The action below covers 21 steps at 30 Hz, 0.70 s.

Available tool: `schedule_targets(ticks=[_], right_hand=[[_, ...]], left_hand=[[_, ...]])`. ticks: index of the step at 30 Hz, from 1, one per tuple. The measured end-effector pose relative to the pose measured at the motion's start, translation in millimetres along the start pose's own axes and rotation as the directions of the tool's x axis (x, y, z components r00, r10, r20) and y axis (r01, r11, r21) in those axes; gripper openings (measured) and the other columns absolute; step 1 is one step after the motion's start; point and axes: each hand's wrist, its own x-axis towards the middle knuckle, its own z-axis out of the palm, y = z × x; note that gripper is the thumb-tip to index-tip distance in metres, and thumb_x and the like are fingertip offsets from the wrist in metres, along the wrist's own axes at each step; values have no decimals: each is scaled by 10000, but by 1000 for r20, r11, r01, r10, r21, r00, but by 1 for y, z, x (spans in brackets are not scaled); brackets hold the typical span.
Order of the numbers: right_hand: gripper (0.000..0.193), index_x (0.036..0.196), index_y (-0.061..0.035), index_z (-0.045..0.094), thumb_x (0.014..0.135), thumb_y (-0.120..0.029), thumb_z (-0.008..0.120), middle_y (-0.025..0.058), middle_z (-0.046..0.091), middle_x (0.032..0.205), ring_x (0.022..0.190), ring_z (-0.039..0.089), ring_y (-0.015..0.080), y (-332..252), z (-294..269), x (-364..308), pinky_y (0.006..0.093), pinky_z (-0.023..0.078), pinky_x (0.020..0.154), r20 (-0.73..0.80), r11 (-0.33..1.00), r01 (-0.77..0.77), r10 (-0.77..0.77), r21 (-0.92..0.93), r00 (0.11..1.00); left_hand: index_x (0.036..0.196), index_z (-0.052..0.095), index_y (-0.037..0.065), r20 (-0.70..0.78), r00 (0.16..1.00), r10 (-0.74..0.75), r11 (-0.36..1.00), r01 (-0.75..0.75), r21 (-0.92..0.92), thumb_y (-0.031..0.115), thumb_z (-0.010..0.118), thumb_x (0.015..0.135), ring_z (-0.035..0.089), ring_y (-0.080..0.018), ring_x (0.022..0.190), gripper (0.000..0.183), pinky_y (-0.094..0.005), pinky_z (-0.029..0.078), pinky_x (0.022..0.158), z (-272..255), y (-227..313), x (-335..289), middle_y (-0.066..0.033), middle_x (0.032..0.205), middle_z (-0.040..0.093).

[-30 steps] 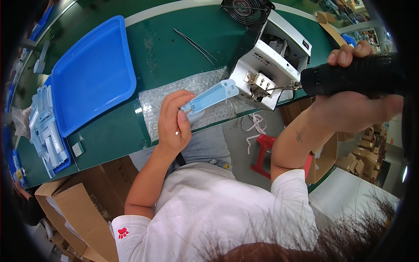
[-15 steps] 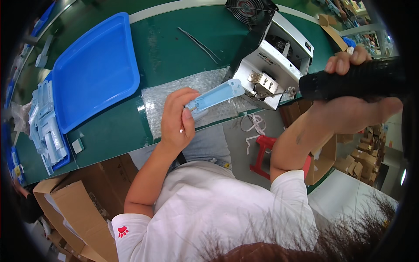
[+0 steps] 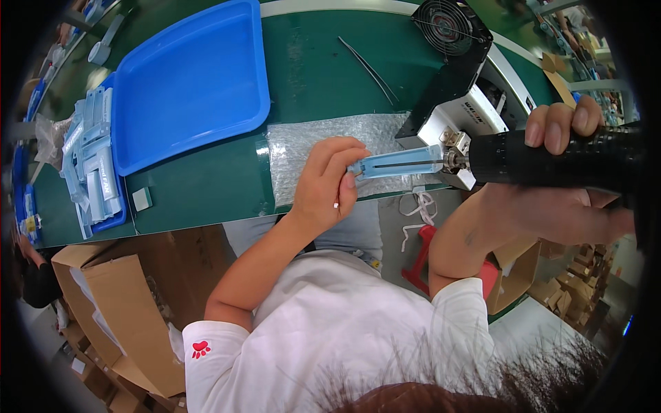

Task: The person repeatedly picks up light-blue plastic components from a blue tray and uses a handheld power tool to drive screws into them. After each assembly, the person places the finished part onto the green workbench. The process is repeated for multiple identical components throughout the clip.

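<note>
My left hand (image 3: 325,182) grips the pale-blue part (image 3: 399,157), my right hand (image 3: 551,203) clasps the black driver (image 3: 544,158); I'd hold its bit (image 3: 413,163) straight.

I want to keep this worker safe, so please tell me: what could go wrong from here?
The bit of the black electric screwdriver lies along the light blue plastic housing, toward the left hand; if it slips, it might poke that hand or scratch the plastic.

The screwdriver's front end looks close to the silver screw feeder, so a jerk could bump it.
</note>
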Motion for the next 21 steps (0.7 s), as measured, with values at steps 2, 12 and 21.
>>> schedule_targets(ticks=[2, 12, 21], right_hand=[[776, 1220, -111, 565, 925, -807, 388, 214, 515, 983, 656, 544, 220, 7, 3, -1, 321, 455, 527, -54, 999, 26, -29, -47, 998], [776, 1220, -92, 534, 934, -801, 400, 200, 514, 953, 654, 561, 205, 12, 3, -4, 304, 467, 516, -67, 997, 19, -24, -78, 997], [739, 1241, -109, 510, 958, -781, 390, 155, 498, 949, 662, 549, 184, 20, 4, -11, 287, 464, 529, -87, 999, -24, 21, -40, 996]], left_hand=[[1143, 639, -17, 5, 1000, -9, 1000, 9, -4, -21, 540, 838, 597, -372, 1072, 321, -453, 496, 962, 0, 0, 0, -182, 1191, 620], [1145, 639, -23, -16, 1000, 14, 1000, -15, -27, -5, 550, 844, 596, -374, 1078, 315, -463, 495, 969, 2, -4, -1, -183, 1188, 618], [1165, 625, -31, 7, 999, -32, 999, 32, -27, -2, 534, 851, 591, -388, 1076, 328, -470, 487, 976, 0, -3, -3, -198, 1193, 611]])
